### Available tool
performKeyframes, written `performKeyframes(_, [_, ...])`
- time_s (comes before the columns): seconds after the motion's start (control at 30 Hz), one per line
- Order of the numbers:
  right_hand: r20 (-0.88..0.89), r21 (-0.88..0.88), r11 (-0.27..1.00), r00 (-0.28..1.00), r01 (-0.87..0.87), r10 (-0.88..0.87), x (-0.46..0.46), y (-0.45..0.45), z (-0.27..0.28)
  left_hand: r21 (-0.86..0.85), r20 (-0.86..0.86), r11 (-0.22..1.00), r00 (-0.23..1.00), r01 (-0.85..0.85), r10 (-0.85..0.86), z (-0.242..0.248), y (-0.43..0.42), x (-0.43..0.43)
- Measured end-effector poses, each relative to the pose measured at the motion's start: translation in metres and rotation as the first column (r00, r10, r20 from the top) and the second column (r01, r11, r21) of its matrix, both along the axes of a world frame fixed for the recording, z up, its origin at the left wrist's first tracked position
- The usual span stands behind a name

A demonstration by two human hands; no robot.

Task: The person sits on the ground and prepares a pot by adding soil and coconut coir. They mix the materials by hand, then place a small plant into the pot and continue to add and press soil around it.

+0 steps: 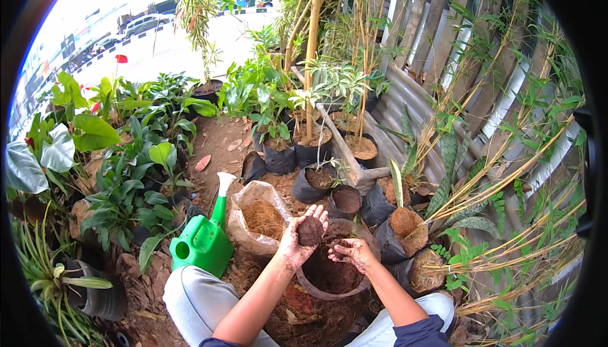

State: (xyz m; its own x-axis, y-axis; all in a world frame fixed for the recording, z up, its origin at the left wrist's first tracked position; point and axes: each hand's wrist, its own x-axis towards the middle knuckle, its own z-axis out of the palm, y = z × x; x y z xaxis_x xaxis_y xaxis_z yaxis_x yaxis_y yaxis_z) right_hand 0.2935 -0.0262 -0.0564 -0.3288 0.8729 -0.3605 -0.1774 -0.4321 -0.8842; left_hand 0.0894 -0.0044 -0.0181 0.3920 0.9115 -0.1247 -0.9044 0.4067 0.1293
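Note:
My left hand (304,235) is palm up, cupping a round clump of dark soil (310,231) above the left rim of a round tub. The tub (311,290) stands between my knees with dark soil in its bottom. Over the tub's right side is my right hand (350,253), fingers curled around a bit of soil (338,247). Both hands are smeared with soil. Left of the tub stands an open plastic sack (237,233) of brown fibre (262,217). Beside it, a green watering can (204,245) with a white spout end rests on the ground.
Black plant bags (308,190) and a soil-filled pot (346,202) stand just beyond the tub. Fibre-filled bags (408,228) line its right. Leafy potted plants (137,180) crowd the left. Bamboo stems (498,180) lean in from the right, before a slatted wooden fence (460,38).

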Motion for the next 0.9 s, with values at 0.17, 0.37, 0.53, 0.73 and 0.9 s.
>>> performKeyframes(0.17, [-0.114, 0.130, 0.990, 0.990, -0.063, 0.078, -0.002, -0.005, 0.013, -0.011, 0.038, 1.000, 0.999, -0.023, 0.023, -0.002, 0.000, 0.002])
performKeyframes(0.37, [-0.101, 0.038, 0.999, 0.995, 0.032, -0.028, -0.003, -0.002, 0.028, -0.067, 0.094, 0.994, 0.992, -0.082, 0.088, -0.004, -0.001, 0.010])
performKeyframes(0.53, [-0.108, 0.029, 0.985, 0.981, 0.167, -0.163, -0.008, -0.005, 0.048, -0.148, 0.240, 0.977, 0.953, -0.154, 0.186, -0.009, -0.003, 0.018])
performKeyframes(0.73, [0.096, 0.542, 0.801, 0.929, 0.253, -0.359, -0.044, -0.028, 0.073, -0.107, 0.126, 0.970, 0.965, -0.218, 0.231, -0.012, -0.008, 0.025])
performKeyframes(0.9, [0.685, 0.728, 0.418, 0.598, -0.543, -0.416, -0.079, -0.051, 0.076, 0.066, 0.031, 0.983, 0.985, -0.173, 0.171, -0.008, -0.018, 0.032])
